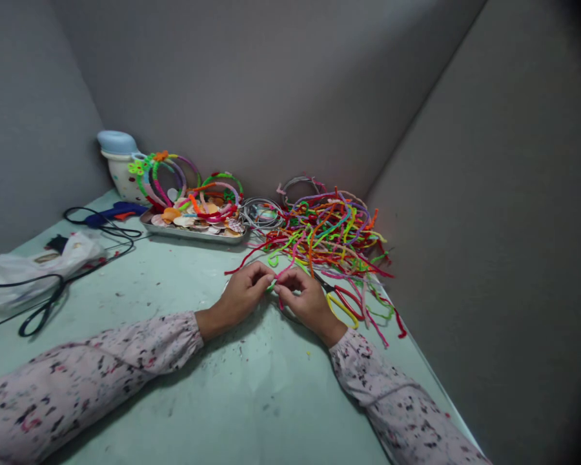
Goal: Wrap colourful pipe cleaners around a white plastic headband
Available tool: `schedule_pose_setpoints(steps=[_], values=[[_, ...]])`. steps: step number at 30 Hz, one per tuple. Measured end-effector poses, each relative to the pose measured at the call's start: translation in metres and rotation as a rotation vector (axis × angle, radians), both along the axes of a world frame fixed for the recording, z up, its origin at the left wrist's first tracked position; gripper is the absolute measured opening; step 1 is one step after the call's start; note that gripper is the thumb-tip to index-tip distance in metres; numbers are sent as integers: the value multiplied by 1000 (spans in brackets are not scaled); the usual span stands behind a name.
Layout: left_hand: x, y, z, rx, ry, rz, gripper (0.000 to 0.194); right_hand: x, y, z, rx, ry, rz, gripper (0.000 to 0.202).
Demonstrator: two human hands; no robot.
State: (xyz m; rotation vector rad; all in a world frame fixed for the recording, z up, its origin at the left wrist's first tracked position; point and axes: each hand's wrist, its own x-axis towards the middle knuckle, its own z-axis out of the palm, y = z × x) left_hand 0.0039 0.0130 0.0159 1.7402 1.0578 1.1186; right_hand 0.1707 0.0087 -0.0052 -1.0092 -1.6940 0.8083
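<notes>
Near the middle of the table, my left hand point(246, 290) and my right hand point(307, 300) meet with their fingertips almost touching. Both are closed in a pinch. A pink fuzzy wire point(294, 255) runs up from between the fingers, and its lower end shows below my right fingertips. A bit of green shows at the left fingertips; what it belongs to is too small to tell. Scissors with red and yellow handles point(345, 307) lie just right of my right hand. Behind the hands is a heap of coloured fuzzy wires point(329, 226).
A metal tray point(198, 236) of discs and wrapped hoops stands at the back left, with a coil of wire point(262, 213) beside it. Farther left are a lidded cup point(123, 165), a blue glue gun point(113, 213), a black cable point(58, 290) and a plastic bag point(43, 265). Walls stand behind and right.
</notes>
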Motion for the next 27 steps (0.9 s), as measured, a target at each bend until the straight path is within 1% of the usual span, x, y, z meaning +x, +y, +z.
schedule_pose_setpoints(steps=[2,4,7,9,13,16,21,27], values=[[0,1,-1,-50,-54,-29,19,0,2,-1,-17,21,-32,14],[-1,1,-3,-87,-106,-64,21,0,3,-1,-73,62,-36,17],[-1,3,-6,-117,-151,-108,22,1,5,-1,-170,131,19,20],[-2,4,-8,-130,-166,-125,23,1,6,-1,-193,160,48,19],[-1,5,-9,-161,-186,-121,25,0,7,-2,-166,178,2,18],[-1,6,-11,-184,-181,-111,26,0,7,-4,-140,148,-30,18],[-2,8,-17,-188,-156,-108,28,1,7,-7,-92,88,-33,13],[-4,11,-26,-255,-120,-127,27,2,8,-10,-43,11,-25,10]])
